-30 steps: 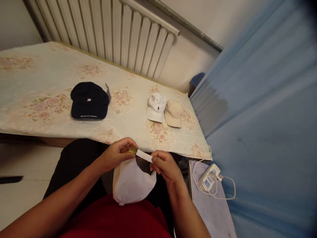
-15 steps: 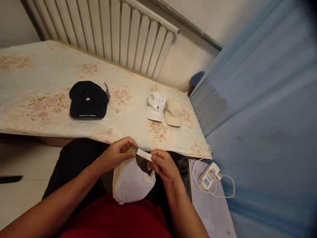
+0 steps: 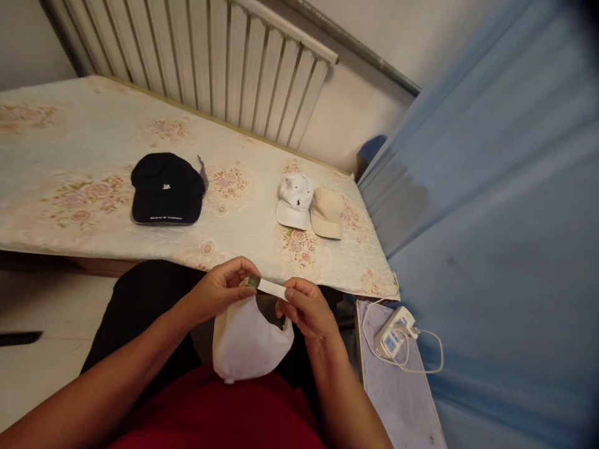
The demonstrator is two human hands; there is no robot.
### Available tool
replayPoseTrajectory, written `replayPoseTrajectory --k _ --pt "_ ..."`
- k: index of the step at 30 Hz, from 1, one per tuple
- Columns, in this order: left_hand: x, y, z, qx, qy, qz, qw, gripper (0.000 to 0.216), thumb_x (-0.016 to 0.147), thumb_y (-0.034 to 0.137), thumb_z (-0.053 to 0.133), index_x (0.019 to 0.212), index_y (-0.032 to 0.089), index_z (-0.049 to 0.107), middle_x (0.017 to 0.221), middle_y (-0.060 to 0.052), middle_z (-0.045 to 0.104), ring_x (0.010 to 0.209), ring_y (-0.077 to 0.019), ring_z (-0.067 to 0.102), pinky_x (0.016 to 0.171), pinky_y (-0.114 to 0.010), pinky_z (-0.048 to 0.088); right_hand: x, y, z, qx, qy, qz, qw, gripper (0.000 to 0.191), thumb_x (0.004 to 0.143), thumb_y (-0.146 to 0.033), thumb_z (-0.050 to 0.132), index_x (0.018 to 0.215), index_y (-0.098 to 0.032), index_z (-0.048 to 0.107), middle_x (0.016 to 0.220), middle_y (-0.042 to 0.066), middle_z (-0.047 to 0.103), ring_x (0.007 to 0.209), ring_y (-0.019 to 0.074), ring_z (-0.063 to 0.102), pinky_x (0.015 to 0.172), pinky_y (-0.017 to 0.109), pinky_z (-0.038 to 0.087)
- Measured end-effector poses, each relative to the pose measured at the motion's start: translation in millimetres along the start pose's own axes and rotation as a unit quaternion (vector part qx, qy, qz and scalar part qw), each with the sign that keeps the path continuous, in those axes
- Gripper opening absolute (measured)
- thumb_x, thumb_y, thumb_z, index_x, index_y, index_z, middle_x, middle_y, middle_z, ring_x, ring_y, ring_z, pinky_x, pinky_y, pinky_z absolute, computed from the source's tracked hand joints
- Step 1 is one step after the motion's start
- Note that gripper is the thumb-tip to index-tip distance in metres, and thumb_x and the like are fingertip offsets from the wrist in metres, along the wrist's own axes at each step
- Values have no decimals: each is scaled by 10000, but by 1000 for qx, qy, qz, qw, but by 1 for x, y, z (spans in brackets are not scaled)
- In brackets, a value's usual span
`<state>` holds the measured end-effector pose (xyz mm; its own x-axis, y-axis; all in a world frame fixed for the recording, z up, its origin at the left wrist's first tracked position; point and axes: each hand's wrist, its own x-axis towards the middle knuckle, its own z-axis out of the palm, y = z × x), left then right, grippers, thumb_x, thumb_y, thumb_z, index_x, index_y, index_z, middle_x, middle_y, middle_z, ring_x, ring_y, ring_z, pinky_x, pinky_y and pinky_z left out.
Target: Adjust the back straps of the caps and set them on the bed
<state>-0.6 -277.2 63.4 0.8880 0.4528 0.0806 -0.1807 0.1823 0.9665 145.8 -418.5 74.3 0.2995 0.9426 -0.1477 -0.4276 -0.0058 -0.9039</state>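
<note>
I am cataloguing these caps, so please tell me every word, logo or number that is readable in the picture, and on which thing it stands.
"LA": small white letters on the front of the dark navy cap.
White line along that cap's brim: too small to read.
Small dark emblem on the white cap on the bed: no letters legible.
Beige cap, white cap in the hands, power strip: no readable text.
</note>
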Motion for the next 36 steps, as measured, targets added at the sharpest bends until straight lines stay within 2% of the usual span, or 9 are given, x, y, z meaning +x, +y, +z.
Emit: replayPoseTrajectory --k 9,12,18,23,27,30,33,36 --pt "2 -2 6 -3 -15 -8 1000 293 725 345 745 879 176 563 704 42 579 624 -87 527 557 -195 387 4 7 4 -16 -11 28 999 224 743 -356 711 667 -169 614 395 -79 471 387 66 429 505 223 380" --pt "2 2 9 17 -33 -46 998 301 733 357 738 887 183 546 659 52 587 540 -81 521 503 -195 373 8 6 9 -24 -20 32 999 239 745 -361 706 649 -173 594 387 -83 458 386 70 437 499 225 372" --pt "1 5 4 60 -52 -90 993 292 765 362 713 922 194 533 608 61 599 511 -93 544 483 -194 367 12 4 12 -56 -10 37 998 247 747 -375 699 658 -171 591 389 -84 461 391 70 451 481 216 330" --pt "7 8 0 111 -69 -109 985 289 762 362 714 934 197 550 682 39 639 599 -114 588 550 -214 416 14 2 12 -72 -10 50 996 251 743 -378 692 651 -172 583 396 -75 474 395 70 450 446 207 266" --pt "7 13 -5 149 -92 -88 981 310 757 402 694 953 191 579 747 20 640 619 -117 562 547 -215 402 15 2 11 -81 -15 53 995 276 738 -401 695 638 -177 571 398 -77 472 391 68 438 441 209 250" --pt "3 17 -9 173 -114 -61 976 337 811 460 602 1008 188 598 795 4 640 639 -121 544 550 -218 393 14 3 11 -84 -12 58 995 280 729 -403 708 638 -176 572 406 -75 481 385 60 414 435 209 231" --pt "0 20 -8 180 -107 -64 976 325 874 465 506 1009 188 607 859 -13 649 747 -147 573 639 -243 432 13 4 12 -87 -10 60 994 278 736 -401 702 640 -173 575 408 -69 492 379 54 395 426 207 212" --pt "-1 20 -6 161 -93 -85 979 299 859 456 544 992 193 594 859 -6 646 755 -147 577 654 -251 440 12 4 9 -98 -10 57 994 268 749 -396 690 652 -171 584 412 -68 498 380 54 394 422 200 223"
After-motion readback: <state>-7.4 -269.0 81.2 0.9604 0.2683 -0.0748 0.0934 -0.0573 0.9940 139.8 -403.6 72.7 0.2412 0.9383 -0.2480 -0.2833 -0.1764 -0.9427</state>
